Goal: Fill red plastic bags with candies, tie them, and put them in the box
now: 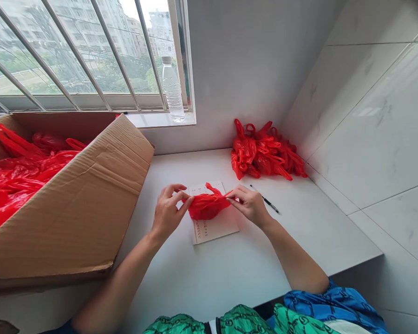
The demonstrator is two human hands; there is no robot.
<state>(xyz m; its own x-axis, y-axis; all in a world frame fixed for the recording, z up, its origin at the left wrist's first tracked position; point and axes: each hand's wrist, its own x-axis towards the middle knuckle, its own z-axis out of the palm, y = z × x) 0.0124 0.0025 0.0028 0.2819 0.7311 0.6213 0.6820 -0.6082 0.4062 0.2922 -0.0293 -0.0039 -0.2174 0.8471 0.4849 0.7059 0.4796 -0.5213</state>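
A red plastic bag (207,208) is stretched between my two hands above the tabletop. My left hand (170,208) pinches its left end between thumb and fingers. At the other end, my right hand (250,204) grips it the same way. One loop of the bag sticks up in the middle. Beneath the bag lies a notepad (219,231) with handwritten marks on its page, partly covered by the bag. A black pen (270,202) rests on the table just beyond my right hand.
A large cardboard box (90,195) full of red plastic bags (28,171) stands at the left. Against the back wall on the right sits a pile of knotted red bags (264,150). A clear water bottle (173,93) stands on the sill of the barred window.
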